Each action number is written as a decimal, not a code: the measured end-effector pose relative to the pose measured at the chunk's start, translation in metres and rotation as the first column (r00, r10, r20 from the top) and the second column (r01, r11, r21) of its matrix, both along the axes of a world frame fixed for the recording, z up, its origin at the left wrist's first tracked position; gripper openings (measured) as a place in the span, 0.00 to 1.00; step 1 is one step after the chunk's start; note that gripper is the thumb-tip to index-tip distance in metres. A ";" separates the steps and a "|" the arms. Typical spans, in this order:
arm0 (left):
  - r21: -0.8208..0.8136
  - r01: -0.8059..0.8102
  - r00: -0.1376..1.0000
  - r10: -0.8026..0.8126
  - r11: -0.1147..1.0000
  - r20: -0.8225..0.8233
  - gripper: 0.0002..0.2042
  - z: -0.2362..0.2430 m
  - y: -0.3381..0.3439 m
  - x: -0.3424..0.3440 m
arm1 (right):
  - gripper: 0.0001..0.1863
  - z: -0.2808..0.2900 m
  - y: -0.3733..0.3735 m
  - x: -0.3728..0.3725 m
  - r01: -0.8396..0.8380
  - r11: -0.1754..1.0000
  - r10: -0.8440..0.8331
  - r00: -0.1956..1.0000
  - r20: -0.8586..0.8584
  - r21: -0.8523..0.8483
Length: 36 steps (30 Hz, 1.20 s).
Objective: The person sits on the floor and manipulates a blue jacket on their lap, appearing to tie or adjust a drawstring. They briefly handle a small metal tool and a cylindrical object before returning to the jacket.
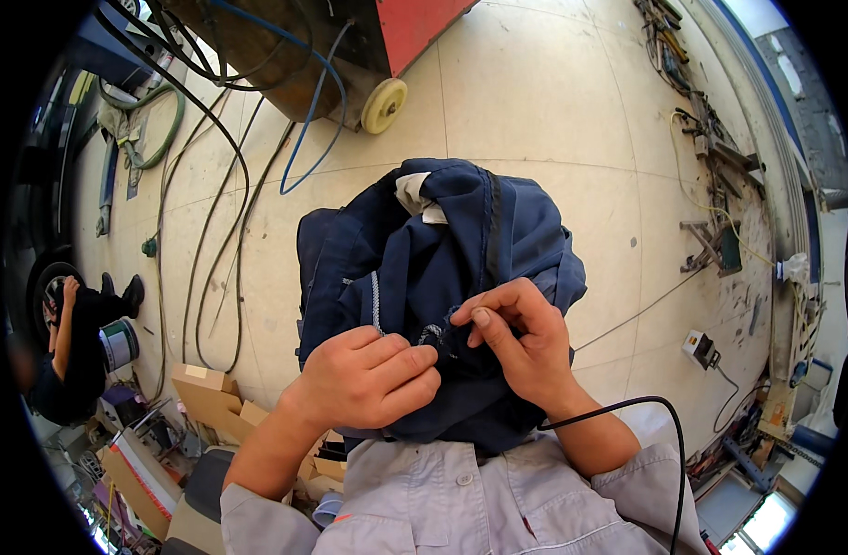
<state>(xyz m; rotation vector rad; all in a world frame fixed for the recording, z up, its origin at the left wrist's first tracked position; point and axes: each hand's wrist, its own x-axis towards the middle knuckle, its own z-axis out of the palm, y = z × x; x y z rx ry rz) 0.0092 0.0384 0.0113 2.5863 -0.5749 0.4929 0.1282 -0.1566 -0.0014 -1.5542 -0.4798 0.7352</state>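
Observation:
A bundled navy garment [451,222] fills the middle of the view, in front of my torso, with a white patch [412,194] near its top and a zipper strip [376,298] down its left part. My left hand [373,377] has its fingers curled onto the dark cloth beside a grey-stitched, frayed spot [433,336]. My right hand [514,338], just right of that spot, pinches a small bit of the navy fabric or thread between thumb and forefinger; exactly which is too small to tell. A black cable [662,403] loops past my right forearm.
A red wheeled machine [417,23] stands ahead, with hoses [243,180] trailing leftward over the tiled floor. At left, a co-worker [68,365] is low beside a vehicle wheel [49,273] and a bucket [120,350]. Cardboard boxes [204,393] lie behind my left arm; metal tools [715,153] line the right side.

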 end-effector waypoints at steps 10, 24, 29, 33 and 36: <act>-0.087 -0.241 0.962 0.226 0.967 -0.154 0.12 0.004 -0.013 0.002 | 0.03 -0.004 -0.002 0.000 0.047 0.998 -0.044 0.997 -0.069 0.046; 0.130 -0.489 0.797 0.502 0.863 -0.336 0.14 0.041 -0.049 -0.002 | 0.04 -0.009 -0.003 -0.005 0.021 0.993 -0.019 1.000 -0.012 0.115; 0.070 -0.432 0.802 0.419 0.899 -0.425 0.14 0.045 -0.043 0.001 | 0.04 -0.010 -0.002 -0.004 0.032 0.989 -0.030 0.999 -0.017 0.143; 0.118 -0.359 0.839 0.376 0.926 -0.393 0.15 0.046 -0.038 0.003 | 0.03 -0.008 -0.001 -0.001 0.062 0.988 -0.051 0.996 -0.079 0.145; 0.174 -0.328 0.861 0.370 0.928 -0.348 0.16 0.041 -0.036 0.002 | 0.04 -0.007 -0.001 0.001 0.036 0.986 -0.014 0.992 -0.127 0.165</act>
